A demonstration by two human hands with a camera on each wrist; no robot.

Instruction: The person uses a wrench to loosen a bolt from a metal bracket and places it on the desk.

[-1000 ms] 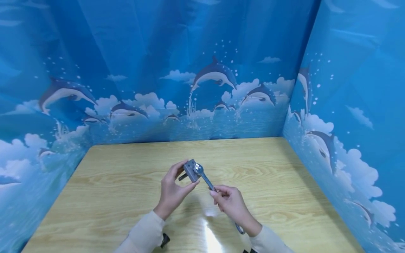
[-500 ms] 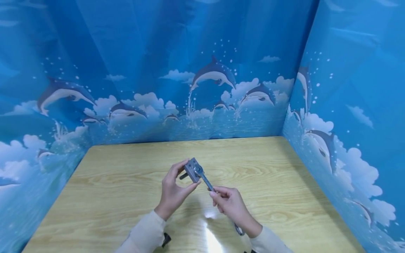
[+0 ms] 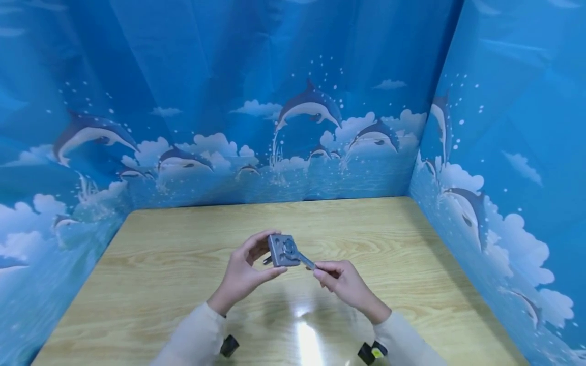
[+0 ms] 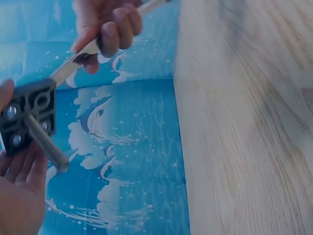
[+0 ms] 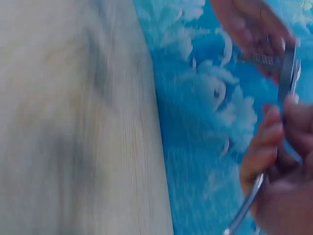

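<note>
While a grey metal block (image 3: 277, 258) is held above the table (image 3: 174, 284) by the left hand (image 3: 240, 272), a wrench (image 3: 306, 261) is grasped by the right hand (image 3: 345, 282). The block is gripped at its edges, with the left fingers laid at the upper edge and the left thumb set at the lower edge. The middle of the face turned toward the head camera is covered by the head of the wrench; how that head is seated cannot be told. Round openings (image 4: 17, 140) are seen near the corners of the block. On the opposite face, a threaded rod (image 4: 45, 142) is seen to project, its free end directed away from the wrench. The wrench shank is pinched between the right thumb and fingers, near the block, and a further length is shown emerging below the right hand in the right wrist view. Both forearms are covered by pale sleeves (image 3: 194, 333), beside which small black parts (image 3: 229, 346) are located. A bright reflection (image 3: 308, 343) is shown on the wood-grain table between the forearms. At the rear and sides, the table is bordered by a blue backdrop (image 3: 220, 76), which is printed with dolphins (image 3: 309, 108) and clouds (image 3: 215, 149)
</note>
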